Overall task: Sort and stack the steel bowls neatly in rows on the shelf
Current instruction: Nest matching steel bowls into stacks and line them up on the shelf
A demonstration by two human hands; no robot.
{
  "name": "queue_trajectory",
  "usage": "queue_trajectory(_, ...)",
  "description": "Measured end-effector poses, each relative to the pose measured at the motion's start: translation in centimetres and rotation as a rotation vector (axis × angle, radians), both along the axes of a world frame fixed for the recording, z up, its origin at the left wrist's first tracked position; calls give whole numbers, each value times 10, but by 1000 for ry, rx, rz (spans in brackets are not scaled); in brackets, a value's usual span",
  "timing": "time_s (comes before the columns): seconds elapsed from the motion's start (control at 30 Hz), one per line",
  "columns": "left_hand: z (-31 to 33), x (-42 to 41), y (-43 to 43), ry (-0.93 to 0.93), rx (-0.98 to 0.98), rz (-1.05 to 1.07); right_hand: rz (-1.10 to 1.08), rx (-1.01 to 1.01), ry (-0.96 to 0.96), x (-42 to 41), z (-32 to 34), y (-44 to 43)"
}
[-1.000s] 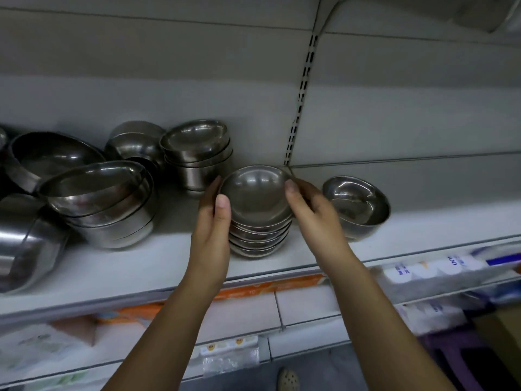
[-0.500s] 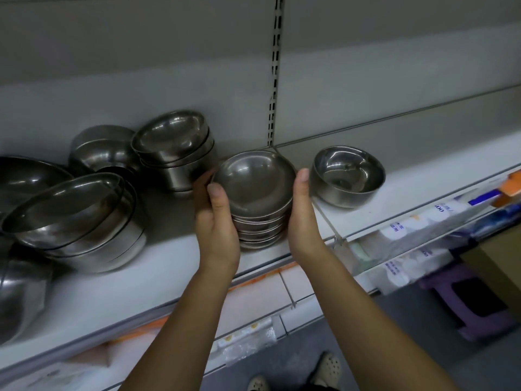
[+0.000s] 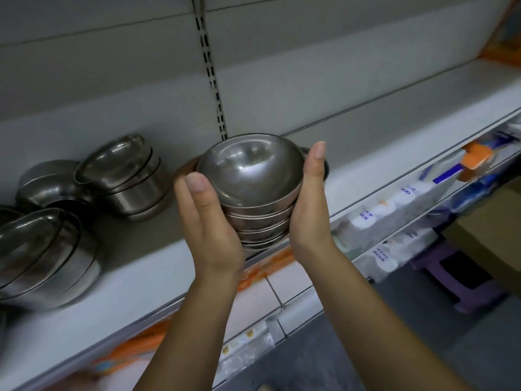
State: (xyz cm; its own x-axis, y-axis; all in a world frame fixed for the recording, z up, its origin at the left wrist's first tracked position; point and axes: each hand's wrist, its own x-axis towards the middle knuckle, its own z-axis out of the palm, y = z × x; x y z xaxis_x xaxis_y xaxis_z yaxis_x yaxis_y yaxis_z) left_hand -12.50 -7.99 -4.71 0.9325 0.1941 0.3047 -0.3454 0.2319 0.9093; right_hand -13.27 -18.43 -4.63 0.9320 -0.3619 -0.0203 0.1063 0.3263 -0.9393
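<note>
A stack of small steel bowls [image 3: 251, 182] is held between both my hands, lifted just above the front of the white shelf [image 3: 366, 165]. My left hand [image 3: 208, 230] grips its left side with the thumb up along the rim. On the right side my right hand [image 3: 310, 210] cups the stack, thumb pointing up. A single steel bowl behind my right hand shows only as a sliver of rim [image 3: 326, 167]. To the left stand a stack of medium bowls [image 3: 127, 176], a dome-shaped bowl [image 3: 48, 184] and a leaning stack of large bowls [image 3: 42, 255].
A slotted upright [image 3: 211, 71] runs up the grey back panel. The shelf to the right of the stack is bare. Below are packaged goods [image 3: 394, 218], an orange price strip [image 3: 265, 269], a purple stool [image 3: 456, 275] and a cardboard box [image 3: 490, 238].
Both hands have closed round the small bowl stack and lifted it up and toward me, off the shelf. It now covers the single bowl on the right. The camera has tilted and swung.
</note>
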Motion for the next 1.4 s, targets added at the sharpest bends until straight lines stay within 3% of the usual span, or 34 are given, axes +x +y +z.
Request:
queue_trajectory(0.23,14,-40,-131,21,87,-129,-196,-2,55,-60,9,-129)
queue_trajectory(0.53,16,-108,-329,40,71,-373,-429,-1,-67,-151,15,-312)
queue_trajectory(0.8,6,-154,-454,77,23,-536,-525,-54,-28,-211,6,-434)
queue_trajectory(1.0,-5,-130,-508,67,109,-613,-541,8,-7,-186,1,-493)
queue_trajectory(1.23,-1,-52,-569,27,247,-852,-507,-14,52,-126,4,-573)
queue_trajectory(1.4,5,13,-630,-7,310,-886,-488,-14,69,-63,9,-644)
